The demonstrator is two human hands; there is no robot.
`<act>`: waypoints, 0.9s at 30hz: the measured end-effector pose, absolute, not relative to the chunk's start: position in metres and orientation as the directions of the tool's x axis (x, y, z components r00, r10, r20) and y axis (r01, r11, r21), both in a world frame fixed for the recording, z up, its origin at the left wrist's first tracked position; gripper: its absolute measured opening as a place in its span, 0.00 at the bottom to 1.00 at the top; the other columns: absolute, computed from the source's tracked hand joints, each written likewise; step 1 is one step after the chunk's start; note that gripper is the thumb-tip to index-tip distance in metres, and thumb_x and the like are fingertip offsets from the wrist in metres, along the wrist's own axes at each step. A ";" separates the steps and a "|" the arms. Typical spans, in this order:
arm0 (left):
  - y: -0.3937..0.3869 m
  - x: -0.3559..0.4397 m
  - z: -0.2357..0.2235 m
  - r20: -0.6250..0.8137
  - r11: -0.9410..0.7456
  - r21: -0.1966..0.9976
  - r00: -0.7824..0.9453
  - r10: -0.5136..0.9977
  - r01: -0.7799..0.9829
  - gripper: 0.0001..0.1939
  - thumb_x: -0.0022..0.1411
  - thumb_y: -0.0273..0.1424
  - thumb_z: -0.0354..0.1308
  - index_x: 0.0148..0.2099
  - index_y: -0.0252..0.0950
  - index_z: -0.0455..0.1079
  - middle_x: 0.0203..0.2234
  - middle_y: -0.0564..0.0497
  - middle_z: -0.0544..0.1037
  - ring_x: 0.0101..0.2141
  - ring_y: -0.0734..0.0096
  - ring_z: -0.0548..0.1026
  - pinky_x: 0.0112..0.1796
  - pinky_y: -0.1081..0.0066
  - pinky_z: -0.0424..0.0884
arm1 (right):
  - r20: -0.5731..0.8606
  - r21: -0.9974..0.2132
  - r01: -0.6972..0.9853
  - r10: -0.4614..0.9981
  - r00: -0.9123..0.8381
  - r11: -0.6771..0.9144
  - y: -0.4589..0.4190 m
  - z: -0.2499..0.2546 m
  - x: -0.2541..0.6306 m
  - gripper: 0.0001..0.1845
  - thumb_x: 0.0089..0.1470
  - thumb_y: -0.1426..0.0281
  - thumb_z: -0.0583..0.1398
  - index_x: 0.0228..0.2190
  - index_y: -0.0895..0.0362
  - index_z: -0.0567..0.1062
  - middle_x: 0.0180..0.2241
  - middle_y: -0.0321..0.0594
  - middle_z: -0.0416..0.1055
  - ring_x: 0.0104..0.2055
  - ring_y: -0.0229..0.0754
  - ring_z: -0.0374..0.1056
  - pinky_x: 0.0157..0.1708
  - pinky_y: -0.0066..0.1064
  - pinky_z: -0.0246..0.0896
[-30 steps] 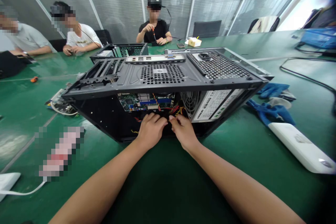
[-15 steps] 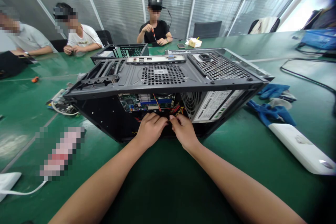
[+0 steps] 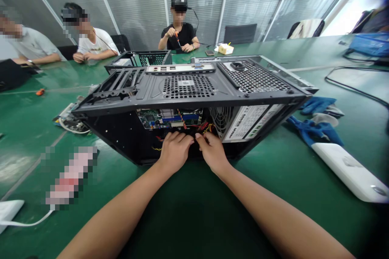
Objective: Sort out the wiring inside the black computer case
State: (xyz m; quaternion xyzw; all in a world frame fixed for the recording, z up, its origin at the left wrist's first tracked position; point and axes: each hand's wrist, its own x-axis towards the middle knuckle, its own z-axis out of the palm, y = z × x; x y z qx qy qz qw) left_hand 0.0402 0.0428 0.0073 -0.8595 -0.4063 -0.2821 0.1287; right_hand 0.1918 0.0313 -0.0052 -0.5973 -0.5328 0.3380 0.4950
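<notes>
A black computer case (image 3: 152, 93) lies on the green table with its open side towards me. Inside it I see a green motherboard (image 3: 148, 119), a power supply (image 3: 247, 123) with a fan grille, and red and yellow cables (image 3: 208, 126). At the lower edge of the opening, my left hand (image 3: 174, 151) is closed with its fingertips bent inward. My right hand (image 3: 212, 151) pinches thumb against fingers just beside it, in front of the cables. Whatever the fingertips hold is too small and dark to name.
Blue gloves (image 3: 317, 129) and a white power bank-like block (image 3: 349, 172) lie to the right. On the left are a circuit board (image 3: 71, 119) with a white cable and a blurred-out pink object (image 3: 71, 176). Another case frame (image 3: 139, 58) stands behind. Several people sit across the table.
Both hands stay nearly in place at the opening, with only slight finger movement. More of the yellow wire left of my left hand shows now.
</notes>
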 end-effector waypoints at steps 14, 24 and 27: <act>0.044 0.035 -0.008 0.650 -0.683 0.109 0.469 0.598 0.722 0.08 0.68 0.33 0.56 0.39 0.35 0.73 0.30 0.48 0.76 0.33 0.64 0.72 0.36 0.65 0.65 | 0.133 -0.956 0.285 0.968 0.215 0.068 0.031 -0.009 0.192 0.21 0.54 0.50 0.56 0.21 0.52 0.63 0.19 0.35 0.63 0.27 0.44 0.62 0.29 0.34 0.55; 0.043 0.037 -0.003 0.654 -0.650 0.048 0.468 0.595 0.759 0.15 0.71 0.34 0.52 0.32 0.37 0.74 0.23 0.50 0.72 0.29 0.66 0.68 0.32 0.66 0.61 | 0.125 -0.952 0.302 0.969 0.214 0.056 0.030 -0.005 0.191 0.21 0.53 0.50 0.55 0.20 0.51 0.61 0.18 0.35 0.61 0.28 0.45 0.62 0.29 0.35 0.54; 0.043 0.039 -0.001 0.641 -0.631 0.029 0.470 0.606 0.775 0.16 0.71 0.35 0.51 0.33 0.37 0.74 0.23 0.50 0.71 0.28 0.66 0.68 0.32 0.66 0.60 | 0.115 -0.954 0.298 0.970 0.214 0.047 0.030 -0.004 0.191 0.21 0.53 0.50 0.55 0.20 0.51 0.61 0.18 0.35 0.61 0.28 0.45 0.63 0.30 0.35 0.54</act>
